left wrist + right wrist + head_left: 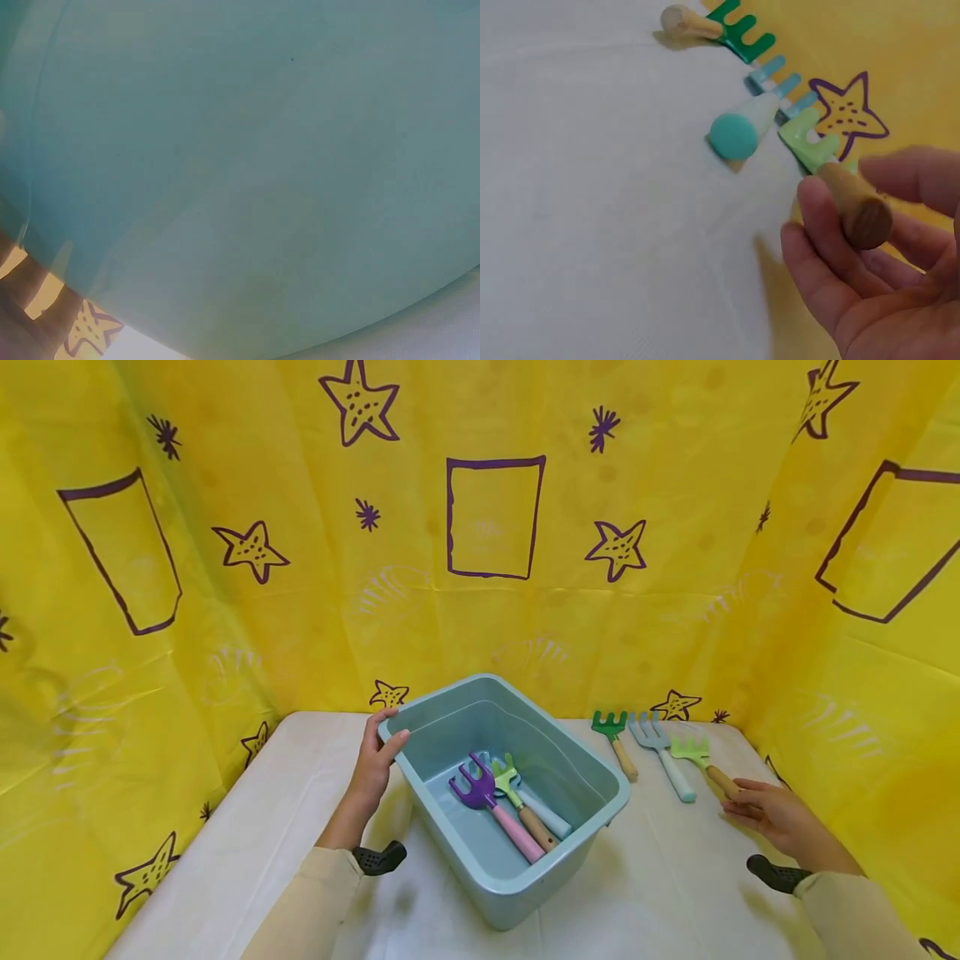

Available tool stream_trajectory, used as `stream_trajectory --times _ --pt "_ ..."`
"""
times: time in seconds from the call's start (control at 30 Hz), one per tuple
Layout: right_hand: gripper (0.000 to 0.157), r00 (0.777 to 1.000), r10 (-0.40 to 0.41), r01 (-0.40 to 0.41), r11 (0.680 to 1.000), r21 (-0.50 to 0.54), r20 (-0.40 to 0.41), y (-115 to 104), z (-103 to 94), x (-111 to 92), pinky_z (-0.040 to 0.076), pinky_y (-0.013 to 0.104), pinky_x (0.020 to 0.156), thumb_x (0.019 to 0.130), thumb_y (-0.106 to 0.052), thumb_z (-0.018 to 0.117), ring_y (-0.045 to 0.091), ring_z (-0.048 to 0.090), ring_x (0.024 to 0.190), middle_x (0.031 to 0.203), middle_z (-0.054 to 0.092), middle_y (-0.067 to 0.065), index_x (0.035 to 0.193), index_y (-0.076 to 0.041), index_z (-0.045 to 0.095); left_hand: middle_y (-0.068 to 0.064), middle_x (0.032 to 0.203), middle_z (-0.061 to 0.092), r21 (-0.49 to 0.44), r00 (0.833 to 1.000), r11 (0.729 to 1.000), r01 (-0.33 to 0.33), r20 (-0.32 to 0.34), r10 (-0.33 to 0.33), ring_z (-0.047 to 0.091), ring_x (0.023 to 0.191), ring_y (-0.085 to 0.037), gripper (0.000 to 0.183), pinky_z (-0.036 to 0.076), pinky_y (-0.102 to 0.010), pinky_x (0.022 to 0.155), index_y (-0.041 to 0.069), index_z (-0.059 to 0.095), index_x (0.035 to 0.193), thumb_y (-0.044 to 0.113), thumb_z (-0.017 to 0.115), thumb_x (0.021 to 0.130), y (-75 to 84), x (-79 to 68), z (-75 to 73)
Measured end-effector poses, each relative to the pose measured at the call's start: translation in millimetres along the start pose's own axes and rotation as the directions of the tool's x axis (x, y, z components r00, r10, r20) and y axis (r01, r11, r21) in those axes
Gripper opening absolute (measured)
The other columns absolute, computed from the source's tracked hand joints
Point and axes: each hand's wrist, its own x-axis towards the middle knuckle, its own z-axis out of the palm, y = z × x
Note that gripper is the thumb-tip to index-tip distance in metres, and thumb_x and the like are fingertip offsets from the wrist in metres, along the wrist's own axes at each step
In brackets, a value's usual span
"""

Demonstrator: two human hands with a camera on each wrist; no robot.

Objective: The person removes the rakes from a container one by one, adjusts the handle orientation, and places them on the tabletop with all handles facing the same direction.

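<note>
A blue-green plastic bin (pixel 442 689) stands turned at an angle on the table. My left hand (pixel 372 760) grips its left rim, thumb over the edge. Inside lie a purple hand fork with a pink handle (pixel 517 835), a light green hand rake with a wooden handle (pixel 536 827) and a pale blue tool, partly hidden. At the right, my right hand (pixel 772 814) holds the wooden handle of another light green rake (pixel 855 210) between thumb and fingers. In the left wrist view the bin wall (pixel 262 172) fills most of the frame.
Beside the held rake lie a pale blue hand fork (pixel 671 768) and a dark green rake with a wooden handle (pixel 622 752). A white cloth covers the table (pixel 675 877). Yellow patterned curtains (pixel 300 610) close in the back and both sides.
</note>
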Motion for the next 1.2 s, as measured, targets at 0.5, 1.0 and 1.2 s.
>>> stream_trajectory --times 0.5,1.0,1.2 --pt "0.044 0.936 -0.273 -0.068 0.482 -0.874 -0.224 20 21.2 -7 0.044 0.040 0.064 0.089 -0.022 0.061 0.037 0.056 0.082 0.099 0.062 0.031 0.113 0.015 0.057 -0.013 0.144 0.035 -0.021 1.000 1.000 -0.004 0.004 0.005 0.037 0.129 -0.033 0.050 0.032 -0.055 0.107 0.016 0.030 0.142 0.029 0.052 0.099 -0.1 0.4 -0.1" --pt "0.038 0.883 -0.376 -0.079 0.469 -0.880 -0.279 27 18.0 -7 0.040 0.042 0.060 0.089 -0.021 0.056 0.039 0.055 0.078 0.095 0.061 0.032 0.106 0.014 0.060 -0.018 0.146 0.031 -0.031 1.000 0.999 0.015 0.026 -0.014 0.034 0.130 -0.036 0.051 0.031 -0.055 0.107 0.010 0.027 0.144 0.022 0.049 0.100 15.4 -5.8 1.8" --pt "0.035 0.850 -0.412 -0.090 0.501 -0.861 -0.328 27 23.0 -1 0.040 0.046 0.063 0.089 -0.019 0.057 0.045 0.055 0.082 0.093 0.062 0.031 0.103 0.013 0.061 -0.014 0.144 0.035 -0.021 1.000 1.000 -0.005 0.003 0.005 0.037 0.129 -0.033 0.049 0.032 -0.055 0.106 0.014 0.030 0.142 0.026 0.051 0.100 0.5 0.6 0.5"
